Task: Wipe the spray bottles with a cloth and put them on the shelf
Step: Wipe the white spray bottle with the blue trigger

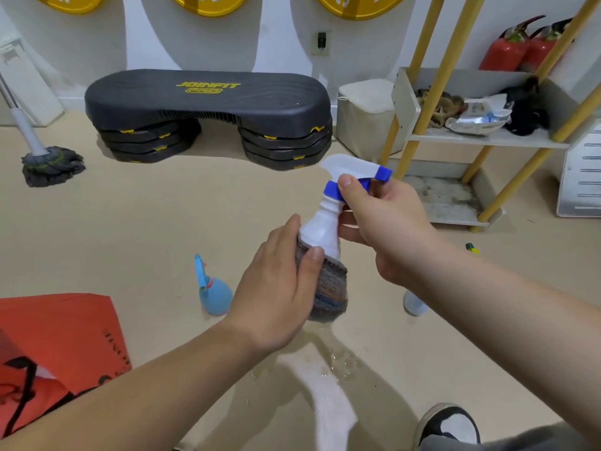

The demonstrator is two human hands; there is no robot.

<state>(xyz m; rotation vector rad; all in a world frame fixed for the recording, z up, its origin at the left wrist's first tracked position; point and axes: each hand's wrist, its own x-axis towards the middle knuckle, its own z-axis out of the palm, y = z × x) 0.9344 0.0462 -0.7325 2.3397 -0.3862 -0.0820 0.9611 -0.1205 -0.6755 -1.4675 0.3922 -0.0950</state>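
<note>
A white spray bottle (322, 227) with a blue collar and nozzle tip is held up at mid-frame. My right hand (383, 222) grips it by the neck just under the trigger head. My left hand (279, 288) holds a dark striped cloth (328, 288) wrapped round the bottle's lower body, which the cloth hides. A small light-blue spray bottle (213, 292) stands on the floor to the left of my left hand. The shelf (481, 139), white boards on yellow poles, stands at the right.
The shelf's middle board holds rags, a wipes pack and a dark object. A white rounded object (414, 304) shows below my right forearm. A red bag (61, 346) lies at left. A black step platform (208, 115), a mop (52, 164) and a wet patch (325, 362) on the floor.
</note>
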